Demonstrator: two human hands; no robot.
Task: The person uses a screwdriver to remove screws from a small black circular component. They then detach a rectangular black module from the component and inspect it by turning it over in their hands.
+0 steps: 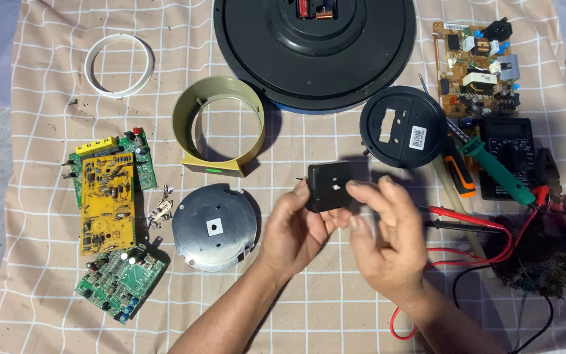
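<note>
Above checked cloth (335,314), small black box (329,186), perhaps plastic, pinched between both hands (355,226).

Even overhead light, soft short shadows, sharp focus throughout.

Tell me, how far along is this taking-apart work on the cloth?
Already apart: a grey round plate, an olive ring and a black round cover lie separate on the checked cloth. In hand: left hand and right hand hold a small black square part. The multimeter lies untouched.
</note>
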